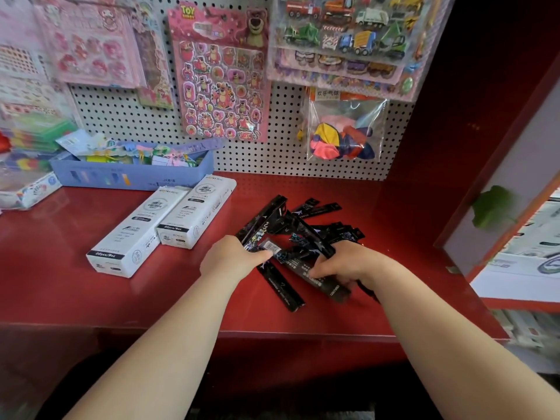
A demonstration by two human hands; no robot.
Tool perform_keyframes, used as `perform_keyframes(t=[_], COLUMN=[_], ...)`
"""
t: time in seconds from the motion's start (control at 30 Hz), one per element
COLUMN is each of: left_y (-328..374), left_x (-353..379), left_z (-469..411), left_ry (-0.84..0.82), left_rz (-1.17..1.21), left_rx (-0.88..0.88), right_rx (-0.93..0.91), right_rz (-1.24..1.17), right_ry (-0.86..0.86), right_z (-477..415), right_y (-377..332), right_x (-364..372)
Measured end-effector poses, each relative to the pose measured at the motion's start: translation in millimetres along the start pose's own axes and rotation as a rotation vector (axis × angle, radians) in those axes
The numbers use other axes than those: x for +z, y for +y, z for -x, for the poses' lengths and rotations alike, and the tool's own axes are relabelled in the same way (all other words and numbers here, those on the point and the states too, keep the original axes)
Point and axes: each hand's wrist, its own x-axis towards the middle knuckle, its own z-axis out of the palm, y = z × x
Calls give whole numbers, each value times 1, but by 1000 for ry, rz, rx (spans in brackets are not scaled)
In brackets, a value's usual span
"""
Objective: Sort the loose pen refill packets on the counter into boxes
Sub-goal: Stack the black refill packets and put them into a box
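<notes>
Head camera showed the packets (303, 234) as long, flat black sleeves with white and blue print, heaped crisscross on the red counter (75, 298) to the right of the two white boxes (130, 237). Just right of those boxes, the left hand (230, 257) had its grip curled round the ends of several packets. Farther right of the boxes, the right hand (342, 265) had its grip bent over other packets, fingers pinching one with white lettering. The boxes lay flat, side by side.
</notes>
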Motion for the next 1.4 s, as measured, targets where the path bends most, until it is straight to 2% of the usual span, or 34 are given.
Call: perform_keyframes(t=[0.1, 0.2, 0.4, 0.57, 0.63, 0.73, 0.83, 0.97, 1.07, 1.2, 1.3, 1.4], left_y=[7, 5, -15, -25, -24, -20, -10, 0, 0, -7, -9, -9], left_x=[2, -4, -20, -31, -33, -33, -29, -22, -23, -22, -19, -19], left_z=[-2, -4, -12, -13, -15, -26, -41, -55, -61, -64, -67, -72], left_ry=[4, -24, -78, -42, -25, 42, 160, 92, 76, 56, 30, -4], left_rz=[-134, -171, -11, 383, 502, 461, 341, 130, 15, -113, -78, -80], left_rx=[-3, -11, -32, 9, 40, 109, 153, 126, 77, 21, 23, -2], right_rx=[-2, -8, -51, -121, -150, -86, 40, 72, 102, 141, 177, 127], right_rz=[58, 146, 409, 611, 565, 364, 371, 573, 576, 436, 271, 50], right_ry=[-12, 9, -16, 221, 388, 648, 579, 499, 485, 441, 420, 423], right_z=[4, 9, 7, -7, -7, 0, 7, 7, 7, 8, 8, 9], right_y=[7, 10, 8, 8, 15, 19, 17, 13, 11, 14, 18, 24], right_x=[-16, -32, -49, -43, -32, -13, 8, 31, 28, 17, 6, -4])
